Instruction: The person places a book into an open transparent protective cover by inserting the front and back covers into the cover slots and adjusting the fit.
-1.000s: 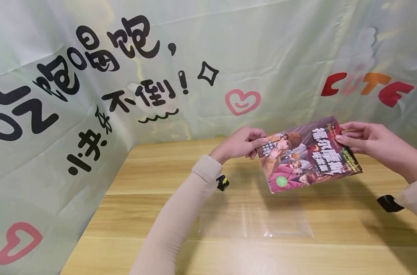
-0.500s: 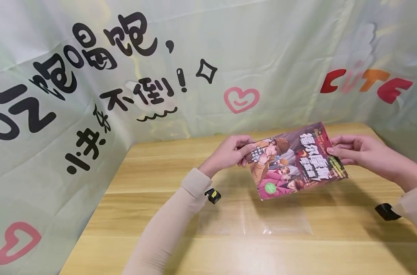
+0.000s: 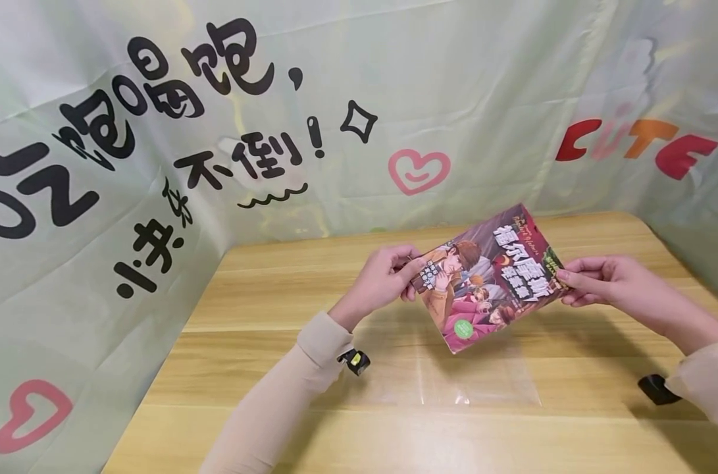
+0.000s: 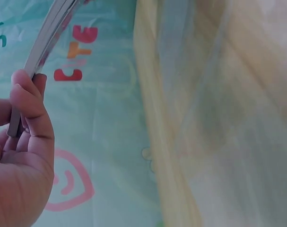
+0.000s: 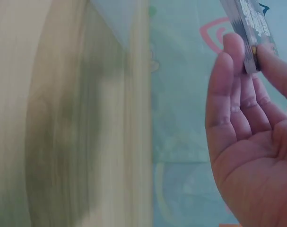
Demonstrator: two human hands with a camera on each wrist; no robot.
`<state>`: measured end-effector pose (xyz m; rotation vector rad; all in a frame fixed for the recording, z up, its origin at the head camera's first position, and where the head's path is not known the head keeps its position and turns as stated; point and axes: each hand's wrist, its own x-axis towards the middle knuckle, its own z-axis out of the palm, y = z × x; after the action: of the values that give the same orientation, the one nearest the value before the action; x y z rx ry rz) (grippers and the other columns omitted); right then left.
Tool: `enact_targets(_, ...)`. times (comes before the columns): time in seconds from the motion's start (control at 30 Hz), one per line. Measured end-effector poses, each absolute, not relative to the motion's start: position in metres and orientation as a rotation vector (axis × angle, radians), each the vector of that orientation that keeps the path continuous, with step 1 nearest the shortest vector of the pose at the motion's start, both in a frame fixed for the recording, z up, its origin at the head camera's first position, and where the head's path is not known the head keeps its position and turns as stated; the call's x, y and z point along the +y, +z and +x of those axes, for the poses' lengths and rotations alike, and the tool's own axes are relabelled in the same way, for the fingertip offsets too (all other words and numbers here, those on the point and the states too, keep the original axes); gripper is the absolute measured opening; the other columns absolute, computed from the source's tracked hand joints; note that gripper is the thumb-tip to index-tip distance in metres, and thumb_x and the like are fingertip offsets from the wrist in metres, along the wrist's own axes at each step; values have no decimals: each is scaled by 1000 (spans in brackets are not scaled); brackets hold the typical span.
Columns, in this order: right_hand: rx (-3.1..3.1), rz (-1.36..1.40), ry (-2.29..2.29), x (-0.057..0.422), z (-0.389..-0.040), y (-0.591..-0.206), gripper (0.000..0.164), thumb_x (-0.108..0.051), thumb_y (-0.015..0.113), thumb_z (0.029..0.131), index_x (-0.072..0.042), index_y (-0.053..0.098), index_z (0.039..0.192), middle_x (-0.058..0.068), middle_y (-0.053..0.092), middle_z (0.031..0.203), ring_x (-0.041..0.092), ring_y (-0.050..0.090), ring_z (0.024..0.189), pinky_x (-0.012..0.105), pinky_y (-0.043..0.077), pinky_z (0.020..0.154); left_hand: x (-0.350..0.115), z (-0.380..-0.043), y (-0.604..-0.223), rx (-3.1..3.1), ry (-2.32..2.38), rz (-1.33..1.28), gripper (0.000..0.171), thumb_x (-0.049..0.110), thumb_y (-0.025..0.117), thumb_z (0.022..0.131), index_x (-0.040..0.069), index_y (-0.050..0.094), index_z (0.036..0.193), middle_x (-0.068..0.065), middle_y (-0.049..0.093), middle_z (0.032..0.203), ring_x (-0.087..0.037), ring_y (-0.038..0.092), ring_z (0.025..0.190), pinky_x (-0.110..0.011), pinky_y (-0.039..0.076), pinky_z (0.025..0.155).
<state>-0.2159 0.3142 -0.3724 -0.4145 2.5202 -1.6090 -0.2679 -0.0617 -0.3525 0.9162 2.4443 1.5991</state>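
A thin paperback book (image 3: 489, 283) with an illustrated cover is held tilted above the table, its front turned up toward the head camera. My left hand (image 3: 384, 282) pinches its left corner, thumb on the cover and fingers behind. At the opposite corner my right hand (image 3: 601, 282) grips it the same way. Edge on, the book (image 4: 49, 35) shows its pages in the left wrist view, between thumb and fingers of the left hand (image 4: 27, 127). In the right wrist view the right hand (image 5: 249, 118) pinches a corner of the book (image 5: 247, 33).
Below the book a clear plastic sleeve (image 3: 388, 385) lies flat on the wooden table (image 3: 228, 368). A printed cloth backdrop (image 3: 483, 99) rises behind the table and along its left side. Black wrist cameras hang under both sleeves.
Both hands have brought the book left and slightly lower, and it is now tilted more steeply, its right end swung toward the person. The plastic sleeve has stayed in place.
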Motion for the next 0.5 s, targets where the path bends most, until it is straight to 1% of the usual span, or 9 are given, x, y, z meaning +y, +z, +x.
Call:
enact_targets(0.1,2560,-403,-1604,312,-215,-373,17,-13,54,100,0,64,104,16,71,88,24,69,76,31,56,68,-63,-260,-355,2440,1610,896,14,21,56,99,12,64,90,-6,63,61,-25,62,48,-31,50,43)
enact_targets(0.2,2589,-410,-1600,310,-214,-372,15,-13,55,99,-2,66,102,17,70,86,22,68,73,29,56,66,-66,-252,-356,2436,1614,866,14,21,56,99,14,64,89,-5,64,62,-24,63,49,-31,50,43)
enact_targets(0.3,2623,-419,-1584,307,-214,-370,16,-13,56,99,-1,66,102,17,70,83,21,68,70,27,56,64,-68,-245,-357,2404,1634,837,15,21,56,99,13,64,89,-5,65,63,-28,64,51,-32,53,45)
enact_targets(0.43,2685,-401,-1538,302,-215,-368,22,-17,58,98,3,66,103,13,70,79,19,65,66,25,55,62,-72,-235,-359,2331,1674,801,15,18,56,99,9,65,91,-13,66,66,-33,64,53,-37,55,47)
enact_targets(0.5,2705,-388,-1517,299,-216,-368,26,-19,59,97,5,65,104,11,70,78,19,65,66,24,54,62,-74,-231,-359,2309,1678,794,16,16,55,99,7,65,91,-15,66,67,-35,64,53,-38,55,47)
